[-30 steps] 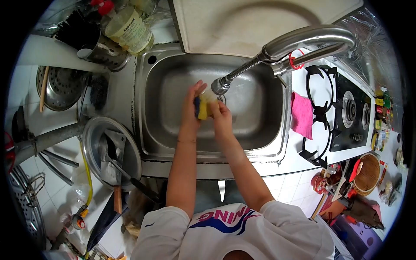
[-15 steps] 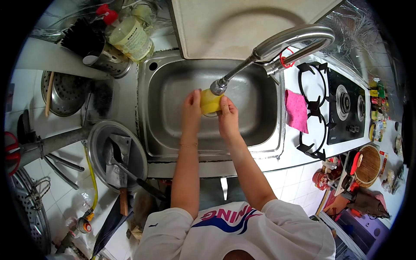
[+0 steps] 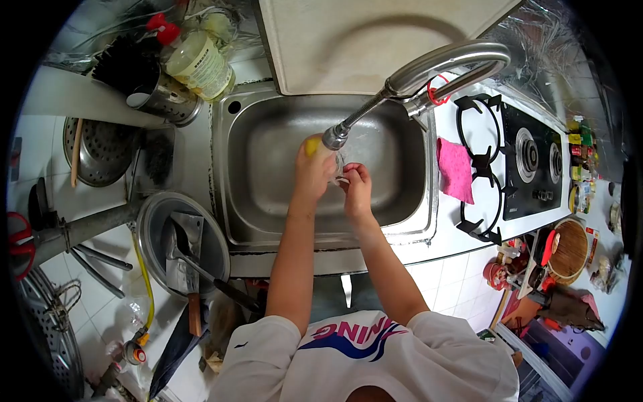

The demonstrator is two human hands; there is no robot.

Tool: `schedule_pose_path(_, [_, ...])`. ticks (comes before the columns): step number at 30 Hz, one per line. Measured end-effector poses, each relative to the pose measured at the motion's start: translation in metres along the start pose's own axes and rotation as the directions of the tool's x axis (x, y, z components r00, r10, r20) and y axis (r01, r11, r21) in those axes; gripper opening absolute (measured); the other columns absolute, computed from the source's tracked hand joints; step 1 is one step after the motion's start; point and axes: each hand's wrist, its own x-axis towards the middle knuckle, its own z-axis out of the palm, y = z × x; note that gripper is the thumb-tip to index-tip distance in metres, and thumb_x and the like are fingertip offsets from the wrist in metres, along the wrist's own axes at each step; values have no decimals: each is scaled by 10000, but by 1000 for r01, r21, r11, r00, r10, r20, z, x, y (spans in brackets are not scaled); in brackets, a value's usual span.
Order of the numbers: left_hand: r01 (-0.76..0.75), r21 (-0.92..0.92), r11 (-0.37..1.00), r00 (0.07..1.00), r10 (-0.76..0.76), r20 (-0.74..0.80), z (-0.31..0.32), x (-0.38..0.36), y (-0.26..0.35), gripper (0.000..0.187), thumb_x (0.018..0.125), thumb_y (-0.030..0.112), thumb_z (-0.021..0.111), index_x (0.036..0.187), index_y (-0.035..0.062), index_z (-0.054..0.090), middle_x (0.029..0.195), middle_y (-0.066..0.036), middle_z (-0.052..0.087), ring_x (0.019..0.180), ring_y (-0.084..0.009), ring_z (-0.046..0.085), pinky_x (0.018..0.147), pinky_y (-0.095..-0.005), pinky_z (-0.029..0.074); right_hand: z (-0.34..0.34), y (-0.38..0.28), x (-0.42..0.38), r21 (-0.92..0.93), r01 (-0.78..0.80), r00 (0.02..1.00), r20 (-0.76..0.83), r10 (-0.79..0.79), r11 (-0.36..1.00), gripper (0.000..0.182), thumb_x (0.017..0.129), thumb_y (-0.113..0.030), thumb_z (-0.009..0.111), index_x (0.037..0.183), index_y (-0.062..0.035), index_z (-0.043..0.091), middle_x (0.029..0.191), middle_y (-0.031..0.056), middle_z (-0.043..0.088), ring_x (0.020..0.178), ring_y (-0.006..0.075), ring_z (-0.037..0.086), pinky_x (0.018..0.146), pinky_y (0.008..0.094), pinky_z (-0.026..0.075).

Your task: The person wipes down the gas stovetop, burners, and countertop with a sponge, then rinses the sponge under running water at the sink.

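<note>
Under the spray head (image 3: 335, 137) of the tap, my left hand (image 3: 315, 167) is closed round a yellow sponge (image 3: 312, 146). Only a small patch of the sponge shows past my fingers, and its kind is not fully clear. Water runs down beside that hand, with a clear splash between both hands. My right hand (image 3: 359, 187) is just to the right and a little lower, its fingers curled together in a pinch. What they hold, if anything, cannot be made out. Both hands are over the steel sink (image 3: 395, 201), above its bottom.
A cutting board (image 3: 362, 53) stands behind the sink. A pink cloth (image 3: 455, 171) lies to the right, beside the gas stove (image 3: 532, 164). At left are a soap bottle (image 3: 201, 67), a utensil holder (image 3: 171, 100) and a basin (image 3: 151, 251) holding a cleaver and a ladle.
Both hands held the yellow sponge between them under the tap. Now it is mostly hidden in my left hand; my right hand has let go of it and moved slightly down.
</note>
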Motion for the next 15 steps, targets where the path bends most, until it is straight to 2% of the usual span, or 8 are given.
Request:
schedule_pose_path(1, [0,2,1000,1000,0,1,1,4,2,244,917,105,637,1135,85,529,828,-15,537,640,-71,464,515,-207,361,0,4,2,2,-28,1000,8,28,1000,95,906,-112,529,981,-56,541,890,46,594,771,148,590,685,296,482])
schedule_pose_path(2, [36,17,999,998,-35,-46,2,8,3,138,930,173,629,1001,100,536,738,4,495,551,-68,413,448,-225,302,-1,7,4,5,-57,998,15,57,998,98,905,-118,512,973,-56,546,864,46,593,752,153,587,686,299,482])
schedule_pose_path(3, [73,31,997,993,-70,-94,5,9,6,168,944,242,621,866,116,542,648,22,453,463,-65,362,380,-242,243,1,8,4,7,-58,998,13,58,998,98,905,-118,512,973,-56,546,864,46,593,752,153,587,686,299,482])
schedule_pose_path(6, [99,-13,995,958,-99,-268,16,8,11,287,969,328,560,775,130,485,606,30,400,420,-78,326,356,-258,221,11,7,2,18,-69,997,18,69,997,115,906,-152,502,942,-63,566,841,59,606,778,170,611,703,293,504])
schedule_pose_path(9, [119,-151,981,901,-171,-398,8,22,-4,216,956,297,543,840,115,541,631,11,449,478,-125,419,408,-274,335,19,2,0,18,-107,994,-31,107,994,146,904,-168,497,956,-55,572,852,63,617,766,170,616,696,307,510])
schedule_pose_path(13, [110,-84,990,930,-132,-342,-25,31,-23,150,931,226,529,874,94,572,722,-3,540,572,-138,479,502,-296,391,28,-7,3,-67,-262,965,-20,261,963,280,965,-334,513,992,-64,582,883,71,648,798,192,647,708,338,524])
schedule_pose_path(14, [-24,264,964,970,86,-227,-30,29,-23,150,921,200,519,967,77,593,840,-15,585,693,-144,539,605,-285,436,30,-9,3,-73,-345,938,10,346,936,342,980,-398,515,1027,-67,587,903,74,660,825,202,656,717,354,530])
schedule_pose_path(15, [-187,561,807,966,253,-43,-31,25,-21,215,911,174,509,1060,61,615,957,-28,629,813,-150,598,707,-273,481,29,-10,5,-71,-347,937,10,348,935,342,980,-398,515,1027,-67,587,903,74,660,825,202,656,717,354,530])
